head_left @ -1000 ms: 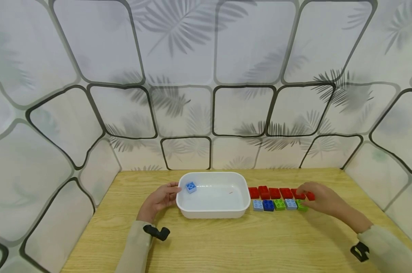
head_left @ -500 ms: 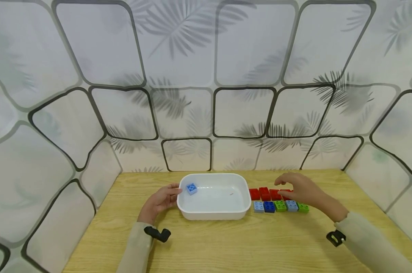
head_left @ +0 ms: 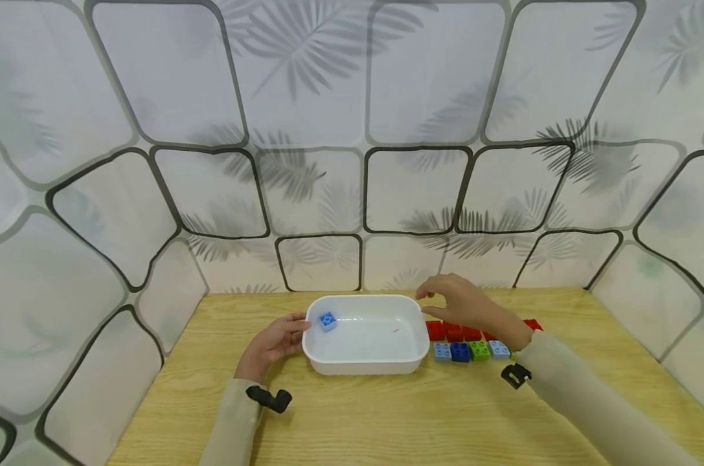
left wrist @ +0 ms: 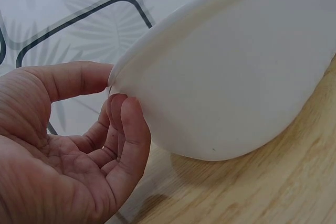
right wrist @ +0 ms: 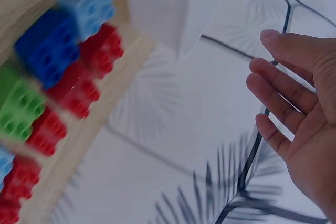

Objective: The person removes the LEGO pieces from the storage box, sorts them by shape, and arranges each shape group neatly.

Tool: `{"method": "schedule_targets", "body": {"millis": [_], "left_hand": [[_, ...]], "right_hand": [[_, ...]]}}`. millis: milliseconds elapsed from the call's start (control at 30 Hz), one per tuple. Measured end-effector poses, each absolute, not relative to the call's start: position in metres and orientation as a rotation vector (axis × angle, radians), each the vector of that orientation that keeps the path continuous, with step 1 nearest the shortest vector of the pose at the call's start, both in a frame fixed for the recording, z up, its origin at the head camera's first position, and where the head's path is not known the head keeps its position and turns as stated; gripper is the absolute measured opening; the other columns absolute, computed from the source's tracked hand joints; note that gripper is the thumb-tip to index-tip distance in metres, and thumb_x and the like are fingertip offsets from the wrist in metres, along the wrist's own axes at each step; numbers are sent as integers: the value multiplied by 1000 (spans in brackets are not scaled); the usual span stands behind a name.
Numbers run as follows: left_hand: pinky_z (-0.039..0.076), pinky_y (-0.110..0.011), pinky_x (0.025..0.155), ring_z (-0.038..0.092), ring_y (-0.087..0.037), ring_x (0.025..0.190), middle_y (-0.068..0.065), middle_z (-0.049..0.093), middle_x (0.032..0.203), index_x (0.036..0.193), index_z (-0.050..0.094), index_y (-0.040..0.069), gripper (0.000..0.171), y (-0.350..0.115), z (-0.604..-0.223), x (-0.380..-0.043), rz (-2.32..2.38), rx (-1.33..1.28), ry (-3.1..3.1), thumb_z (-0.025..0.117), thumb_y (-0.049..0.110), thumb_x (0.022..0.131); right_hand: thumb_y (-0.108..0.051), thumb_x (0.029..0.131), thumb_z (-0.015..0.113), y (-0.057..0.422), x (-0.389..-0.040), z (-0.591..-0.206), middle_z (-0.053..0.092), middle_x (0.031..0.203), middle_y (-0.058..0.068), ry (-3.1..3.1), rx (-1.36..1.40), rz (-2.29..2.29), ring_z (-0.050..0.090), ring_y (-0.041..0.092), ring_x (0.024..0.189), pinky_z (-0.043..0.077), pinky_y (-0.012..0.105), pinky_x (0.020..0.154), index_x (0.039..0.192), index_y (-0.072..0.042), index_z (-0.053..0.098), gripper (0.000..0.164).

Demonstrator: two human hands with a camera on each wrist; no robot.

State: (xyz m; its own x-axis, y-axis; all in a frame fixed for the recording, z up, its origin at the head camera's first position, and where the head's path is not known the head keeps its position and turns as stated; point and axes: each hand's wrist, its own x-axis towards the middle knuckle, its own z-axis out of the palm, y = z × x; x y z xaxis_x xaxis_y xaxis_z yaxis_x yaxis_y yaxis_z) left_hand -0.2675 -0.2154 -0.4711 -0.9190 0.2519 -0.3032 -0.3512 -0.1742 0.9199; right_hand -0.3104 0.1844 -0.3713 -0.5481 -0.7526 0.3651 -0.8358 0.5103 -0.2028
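My left hand [head_left: 276,340] grips the left rim of a white plastic tub [head_left: 366,367]. In the left wrist view, thumb and fingers meet at the edge of the tub [left wrist: 226,77]. One light blue toy brick [head_left: 328,321] lies inside, near the tub's left end. My right hand [head_left: 462,303] is above the table by the tub's right rim. In the right wrist view, that hand [right wrist: 299,98] has spread, relaxed fingers and holds nothing. A tub corner [right wrist: 157,9] shows beside it.
Right of the tub, red bricks [head_left: 436,331] form a back row, partly hidden by my right forearm. In front of them stand light blue [head_left: 442,353], dark blue [head_left: 460,352] and green bricks [head_left: 479,351]. A patterned wall [head_left: 319,262] borders the wooden table [head_left: 386,421].
My right hand has moved left, from the right end of the brick rows to the tub's right rim. The left hand and the light blue brick in the tub have stayed put.
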Motion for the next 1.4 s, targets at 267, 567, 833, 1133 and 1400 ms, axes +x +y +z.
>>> {"method": "schedule_targets", "body": {"millis": [267,567,833,1133,1400], "left_hand": [[55,-21,76,65,-6,88,5,68,104,139,45,0,38,-215,-469,-267,2133,-109,1737,55,12,105],[55,-21,75,65,-7,87,4,68,104,141,43,-2,40,-216,-469,-269,2147,-93,1700,54,12,105],[56,-22,75,66,-6,85,2,68,104,140,41,-2,39,-218,-470,-271,2151,-106,1699,52,11,105],[57,-23,75,68,-6,86,2,69,105,139,43,-1,36,-218,-473,-271,2154,-80,1687,51,10,105],[56,-23,76,67,-7,88,3,68,105,130,49,5,25,-219,-473,-269,2147,-42,1672,51,12,106]], "right_hand": [[-12,87,81,128,-319,-365,75,101,5,-2487,1471,545,68,24,92,56,41,84,105,-9,75,19],[-12,90,77,75,-321,-364,74,107,4,-2594,1535,482,68,22,99,55,38,90,109,-9,75,19],[-12,88,80,40,-321,-378,75,107,4,-2612,1589,446,67,22,103,55,37,92,110,-7,75,23],[-12,87,80,20,-323,-396,74,111,6,-2636,1599,382,66,24,105,54,38,94,112,-6,76,25],[-13,87,81,4,-326,-407,73,115,8,-2699,1586,363,66,26,108,55,41,94,117,-6,75,32]]}}
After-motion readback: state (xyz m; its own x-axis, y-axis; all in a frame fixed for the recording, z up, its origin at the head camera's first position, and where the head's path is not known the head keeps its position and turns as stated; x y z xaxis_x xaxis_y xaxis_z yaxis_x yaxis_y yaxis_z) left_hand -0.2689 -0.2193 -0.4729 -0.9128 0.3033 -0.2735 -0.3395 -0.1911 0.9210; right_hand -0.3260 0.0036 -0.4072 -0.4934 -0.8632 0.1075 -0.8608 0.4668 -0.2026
